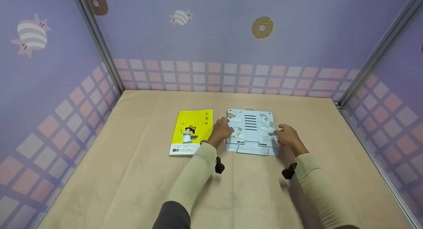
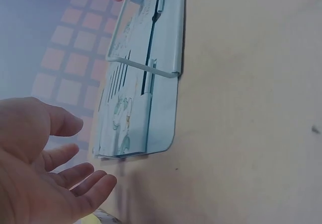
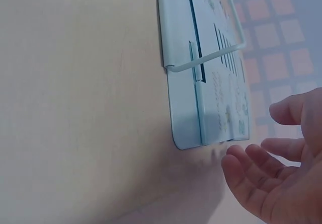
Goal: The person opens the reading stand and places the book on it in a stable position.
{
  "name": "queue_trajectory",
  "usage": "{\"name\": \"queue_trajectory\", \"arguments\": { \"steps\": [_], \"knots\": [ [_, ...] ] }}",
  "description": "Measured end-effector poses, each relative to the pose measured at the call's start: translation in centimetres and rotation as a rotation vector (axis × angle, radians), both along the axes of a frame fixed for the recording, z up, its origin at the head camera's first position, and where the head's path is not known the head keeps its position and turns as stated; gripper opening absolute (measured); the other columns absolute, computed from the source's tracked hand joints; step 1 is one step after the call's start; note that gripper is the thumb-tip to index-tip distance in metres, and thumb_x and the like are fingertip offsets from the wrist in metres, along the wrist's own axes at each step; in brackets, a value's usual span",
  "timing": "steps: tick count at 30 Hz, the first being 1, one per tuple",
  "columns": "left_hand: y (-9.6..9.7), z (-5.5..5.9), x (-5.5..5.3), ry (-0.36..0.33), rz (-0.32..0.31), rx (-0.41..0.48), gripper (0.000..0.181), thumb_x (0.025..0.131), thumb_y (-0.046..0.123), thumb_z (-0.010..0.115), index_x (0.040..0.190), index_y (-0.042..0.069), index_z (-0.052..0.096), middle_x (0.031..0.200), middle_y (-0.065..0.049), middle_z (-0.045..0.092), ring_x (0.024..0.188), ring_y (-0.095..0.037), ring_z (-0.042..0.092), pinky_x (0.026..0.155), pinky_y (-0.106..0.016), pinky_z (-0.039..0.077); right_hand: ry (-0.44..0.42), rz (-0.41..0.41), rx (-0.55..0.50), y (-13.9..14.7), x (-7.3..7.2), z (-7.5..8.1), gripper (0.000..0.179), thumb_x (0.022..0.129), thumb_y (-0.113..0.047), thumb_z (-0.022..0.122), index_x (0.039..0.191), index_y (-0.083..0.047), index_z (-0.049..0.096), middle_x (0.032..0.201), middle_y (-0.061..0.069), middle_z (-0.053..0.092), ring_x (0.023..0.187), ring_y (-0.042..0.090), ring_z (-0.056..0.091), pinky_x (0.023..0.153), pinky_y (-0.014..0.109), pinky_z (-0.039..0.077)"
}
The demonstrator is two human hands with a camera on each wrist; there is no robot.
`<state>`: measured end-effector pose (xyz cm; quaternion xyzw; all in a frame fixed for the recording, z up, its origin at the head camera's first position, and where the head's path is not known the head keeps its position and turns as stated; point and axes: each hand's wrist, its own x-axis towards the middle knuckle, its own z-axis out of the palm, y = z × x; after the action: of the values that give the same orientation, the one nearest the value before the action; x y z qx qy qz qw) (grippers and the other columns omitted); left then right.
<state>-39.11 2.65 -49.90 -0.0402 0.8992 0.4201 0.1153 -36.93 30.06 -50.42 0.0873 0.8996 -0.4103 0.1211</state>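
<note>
Head view up, and we have lilac walls (image 1: 214, 40) on three sides, printed with sweets, doughnuts and a band of pink and white squares. Beneath them spreads the bench (image 1: 115, 176), under a beige covering. Two pale sleeves (image 1: 191, 177) reach in from the near side, and there, a touch right of centre, we find the stand (image 1: 250, 136), light blue and lying flat on the bench between the hands. Just to its left we spot the book (image 1: 195, 121), yellow with a white strip along the bottom, its lower right corner hidden behind a sleeve.

Now the hands! The left hand (image 1: 220, 131) is at the stand's left edge, on the book's side; the right hand (image 1: 288, 136) is at the right edge, the pair apart by the stand's width. Over to the wrist views: we see fingers (image 2: 98, 191) spread and lightly bent, neither hand clamped on anything; whether a fingertip touches the stand, we cannot tell. Down to the details: a dark device (image 1: 219, 166) at each cuff, a bent wire (image 2: 143, 67) across the stand's near part, and dark slots (image 1: 250, 120) up its middle.
</note>
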Motion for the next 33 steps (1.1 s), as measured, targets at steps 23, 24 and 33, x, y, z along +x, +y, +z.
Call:
{"name": "queue_trajectory", "arguments": {
  "steps": [23, 24, 33],
  "knots": [
    [1.1, -0.4, -1.1, -0.089, 0.002, 0.123, 0.063, 0.096, 0.019, 0.058, 0.154, 0.01, 0.036, 0.15, -0.011, 0.051, 0.122, -0.025, 0.05, 0.109, -0.041, 0.043, -0.123, -0.045, -0.119, -0.5, -1.6, -1.2, 0.063, 0.103, -0.023, 0.048, 0.156, 0.006, 0.029, 0.152, 0.025, 0.045, 0.131, 0.034, 0.048, 0.118, 0.052, 0.037],
    [1.1, -0.3, -1.2, -0.088, 0.002, 0.128, 0.063, 0.096, 0.018, 0.057, 0.155, 0.01, 0.036, 0.15, -0.011, 0.052, 0.122, -0.024, 0.051, 0.108, -0.041, 0.043, -0.124, -0.048, -0.132, -0.4, -1.6, -1.2, 0.064, 0.103, -0.022, 0.048, 0.157, 0.006, 0.028, 0.153, 0.024, 0.044, 0.132, 0.033, 0.047, 0.118, 0.052, 0.036],
    [0.5, -0.6, -1.3, -0.109, 0.04, 0.201, 0.063, 0.095, 0.019, 0.057, 0.155, 0.013, 0.037, 0.156, -0.008, 0.046, 0.128, -0.023, 0.049, 0.117, -0.043, 0.039, -0.154, -0.09, -0.177, -0.3, -1.6, -1.5, 0.066, 0.102, -0.023, 0.053, 0.158, 0.0, 0.029, 0.15, 0.019, 0.046, 0.126, 0.03, 0.048, 0.116, 0.049, 0.039]
  ]
}}
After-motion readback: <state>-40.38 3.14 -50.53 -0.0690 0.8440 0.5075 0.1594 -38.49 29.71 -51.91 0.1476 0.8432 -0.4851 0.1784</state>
